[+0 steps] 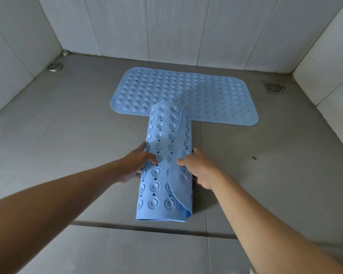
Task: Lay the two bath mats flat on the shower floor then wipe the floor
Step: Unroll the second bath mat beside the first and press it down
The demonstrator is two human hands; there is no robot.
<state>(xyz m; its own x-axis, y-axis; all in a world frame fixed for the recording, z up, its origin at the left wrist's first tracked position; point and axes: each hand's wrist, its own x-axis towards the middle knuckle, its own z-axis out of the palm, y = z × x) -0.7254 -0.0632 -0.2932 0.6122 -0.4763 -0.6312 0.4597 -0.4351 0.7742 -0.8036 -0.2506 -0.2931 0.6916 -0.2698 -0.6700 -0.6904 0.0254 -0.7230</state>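
One light blue bath mat [202,95] lies flat on the grey shower floor [67,135], close to the back wall. A second blue mat [162,184], rolled into a loose tube with its suction cups outward, lies in front of it, pointing away from me, its far end over the flat mat's near edge. My left hand [136,165] grips the roll's left side, thumb on top. My right hand [198,167] grips the right side, thumb on the loose flap.
White tiled walls enclose the floor on three sides. A round metal drain [54,66] sits at the back left corner and a square drain grate [275,87] at the back right. A dark groove [139,227] crosses the floor just before the roll.
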